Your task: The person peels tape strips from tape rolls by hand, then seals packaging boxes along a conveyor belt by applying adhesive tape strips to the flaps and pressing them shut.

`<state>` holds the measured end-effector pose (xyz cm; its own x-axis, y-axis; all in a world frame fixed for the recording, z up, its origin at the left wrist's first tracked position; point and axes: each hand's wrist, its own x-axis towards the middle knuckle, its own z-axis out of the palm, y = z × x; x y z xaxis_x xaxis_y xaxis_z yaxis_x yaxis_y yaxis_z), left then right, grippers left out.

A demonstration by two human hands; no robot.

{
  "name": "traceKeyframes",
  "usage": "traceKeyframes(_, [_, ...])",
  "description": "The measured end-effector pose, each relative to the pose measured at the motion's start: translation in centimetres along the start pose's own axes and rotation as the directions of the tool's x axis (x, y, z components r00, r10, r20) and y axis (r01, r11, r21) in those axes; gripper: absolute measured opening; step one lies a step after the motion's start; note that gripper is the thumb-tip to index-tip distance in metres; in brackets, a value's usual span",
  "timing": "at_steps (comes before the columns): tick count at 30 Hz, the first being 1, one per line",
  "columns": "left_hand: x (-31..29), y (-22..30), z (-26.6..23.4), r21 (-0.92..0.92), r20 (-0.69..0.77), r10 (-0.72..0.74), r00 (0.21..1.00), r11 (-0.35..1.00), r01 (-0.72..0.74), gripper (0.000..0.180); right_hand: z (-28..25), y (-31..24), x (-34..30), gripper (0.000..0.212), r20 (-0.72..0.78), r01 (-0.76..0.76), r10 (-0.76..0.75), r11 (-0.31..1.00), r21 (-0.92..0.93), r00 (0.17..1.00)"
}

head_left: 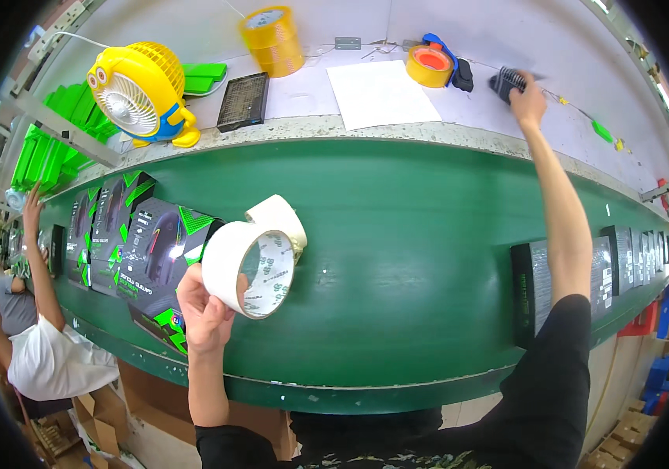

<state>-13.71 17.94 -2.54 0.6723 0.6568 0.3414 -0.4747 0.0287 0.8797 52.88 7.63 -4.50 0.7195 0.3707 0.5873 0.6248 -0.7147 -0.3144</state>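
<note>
My left hand [205, 309] grips a wide roll of white tape [225, 266] by its rim, the fingers reaching into the core, above the green conveyor belt [397, 273]. Just behind it is a second white tape roll [278, 215], partly hidden. Several black and green computer mouse boxes [158, 242] stand beside and behind my left hand. Far to the right, my right arm stretches over the belt to the white shelf. There my right hand [528, 102] closes on a small dark ribbed object [504, 82], blurred and partly covered by the fingers.
The shelf holds a yellow fan [135, 94], green plastic pieces [53, 148], a black tray [243, 102], stacked yellow tape rolls [272, 43], white paper [381, 92] and a tape dispenser [432, 64]. Wrapped black boxes [534, 285] line the right. A co-worker [57, 359] reaches in at left.
</note>
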Motion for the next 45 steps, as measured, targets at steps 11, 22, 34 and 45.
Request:
traceKeyframes(11, [-0.7, 0.1, 0.3, 0.039, -0.013, -0.03, 0.999, 0.999, 0.031, 0.035, -5.9, -12.3, -6.6, 0.058, 0.463, 0.329, -0.133, 0.867, -0.373, 0.876])
traceKeyframes(22, [-0.6, 0.3, 0.6, 0.016, 0.001, -0.038, 0.999, 0.999, 0.038, 0.034, 1.0, -22.4, -10.5, 0.128, 0.55, -0.125, 0.186, 0.981, -0.146, 0.814])
traceKeyframes(34, [-0.7, 0.8, 0.7, -0.047, 0.011, -0.075, 0.997, 0.996, 0.075, 0.025, -7.3, -19.7, -6.0, 0.044, 0.53, -0.329, -0.279, 0.535, 0.778, 0.801])
traceKeyframes(45, [-0.7, 0.6, 1.3, -0.003, 0.022, -0.115, 0.993, 0.993, 0.115, 0.025, -3.6, -1.1, -5.0, 0.043, 0.59, -0.746, 0.464, 0.493, 0.447, 0.661])
